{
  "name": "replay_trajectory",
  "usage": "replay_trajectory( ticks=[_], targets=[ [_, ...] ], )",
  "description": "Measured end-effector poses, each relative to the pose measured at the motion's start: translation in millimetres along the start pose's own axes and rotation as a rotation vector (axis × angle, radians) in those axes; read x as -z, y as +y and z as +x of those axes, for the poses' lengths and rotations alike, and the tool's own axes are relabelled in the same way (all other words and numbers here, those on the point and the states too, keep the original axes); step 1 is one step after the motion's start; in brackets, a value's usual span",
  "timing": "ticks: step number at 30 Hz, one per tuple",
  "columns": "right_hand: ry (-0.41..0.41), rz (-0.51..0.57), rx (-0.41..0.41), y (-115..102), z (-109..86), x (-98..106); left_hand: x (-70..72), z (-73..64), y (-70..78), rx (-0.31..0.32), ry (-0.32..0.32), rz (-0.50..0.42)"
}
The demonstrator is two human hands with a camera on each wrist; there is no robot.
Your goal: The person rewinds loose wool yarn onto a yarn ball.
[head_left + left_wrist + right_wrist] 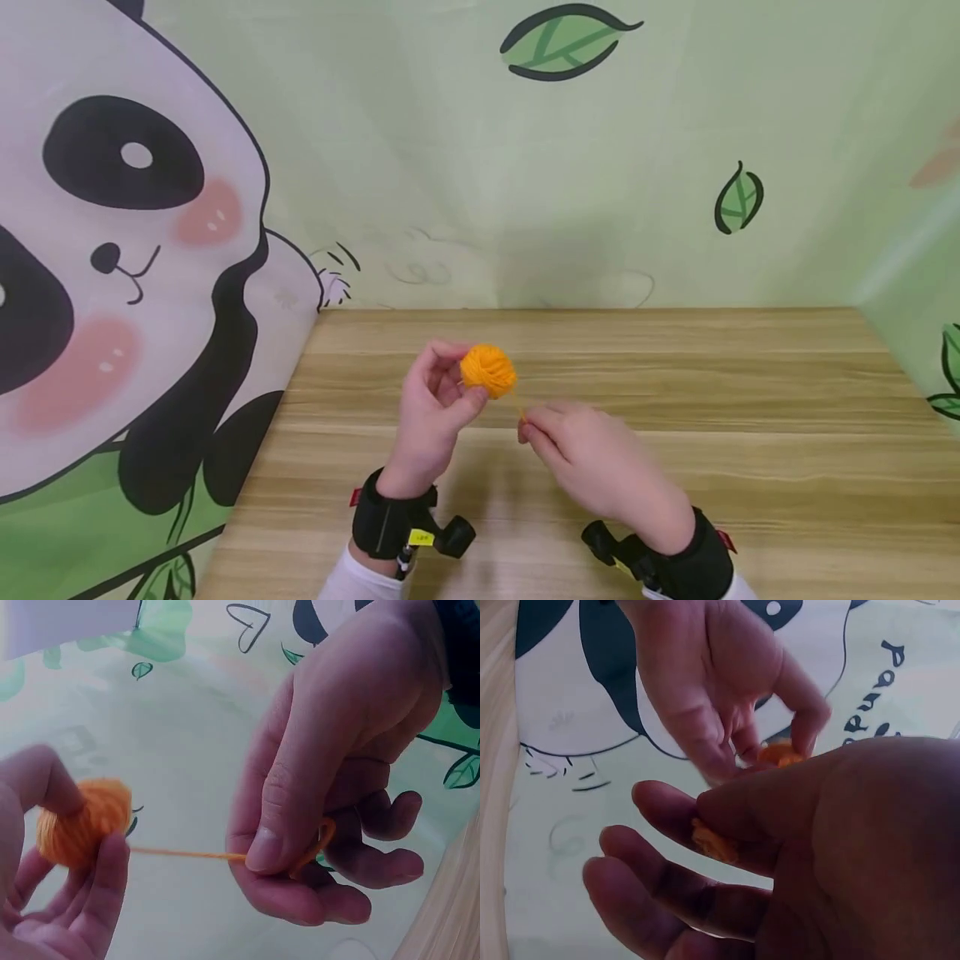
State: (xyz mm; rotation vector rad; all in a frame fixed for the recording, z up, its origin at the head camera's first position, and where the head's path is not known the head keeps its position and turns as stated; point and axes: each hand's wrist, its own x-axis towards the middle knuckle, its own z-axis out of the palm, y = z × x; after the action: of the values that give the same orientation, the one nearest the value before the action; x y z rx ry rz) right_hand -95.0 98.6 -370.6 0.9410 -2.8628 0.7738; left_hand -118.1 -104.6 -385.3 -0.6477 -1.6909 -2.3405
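Observation:
A small ball of orange yarn (488, 371) is held up over the table by my left hand (432, 408), thumb and fingers gripping its left side. From the ball (94, 817) a strand of yarn (187, 854) runs straight across to my right hand (592, 458). In the left wrist view the right hand (330, 765) pinches that strand between thumb and forefinger, and a short loop of the loose end sticks out past them. The right wrist view shows a bit of orange yarn (714, 841) under the right thumb, with the other fingers spread loosely.
Beneath both hands lies a wood-grain table (750, 433). A pale green backdrop (420, 167) with a printed panda (172, 250) and leaves rises behind it and along the sides. Each wrist wears a black strap (382, 517) with a small camera.

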Motion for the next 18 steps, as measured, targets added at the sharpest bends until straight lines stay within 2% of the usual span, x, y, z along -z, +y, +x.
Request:
replay_trajectory(
  ticks=[2,4,6,8,11,13,14,16,18],
  targets=[
    [-0.030,-0.010,0.021,-4.8,-0.4,-2.9,-1.3,1.0,-0.5,0.027,0.083,0.009],
    [-0.047,-0.018,0.044,-9.5,-1.6,-4.8,-2.3,2.6,-2.7,0.019,0.139,0.060],
    [-0.047,-0.022,0.071,-13.7,-3.4,-5.1,-2.3,3.8,-6.2,-0.014,0.168,0.162],
    [-0.025,-0.019,0.100,-16.8,-6.1,-3.0,-3.2,5.1,-6.4,-0.063,0.164,0.314],
    [0.076,0.001,0.130,-18.4,-10.0,3.7,0.0,5.6,-11.3,-0.127,0.098,0.520],
    [0.177,0.029,0.135,-16.8,-12.8,9.8,-1.2,5.0,-9.0,-0.138,0.022,0.603],
    [0.234,0.034,0.131,-15.2,-14.0,13.0,-0.5,4.5,-10.4,-0.140,-0.024,0.621],
    [0.335,0.041,0.120,-10.9,-15.5,18.4,-5.7,3.1,-1.1,-0.127,-0.142,0.631],
    [0.401,0.046,0.109,-6.5,-15.9,23.2,-10.8,1.6,9.3,-0.114,-0.269,0.596]
  ],
)
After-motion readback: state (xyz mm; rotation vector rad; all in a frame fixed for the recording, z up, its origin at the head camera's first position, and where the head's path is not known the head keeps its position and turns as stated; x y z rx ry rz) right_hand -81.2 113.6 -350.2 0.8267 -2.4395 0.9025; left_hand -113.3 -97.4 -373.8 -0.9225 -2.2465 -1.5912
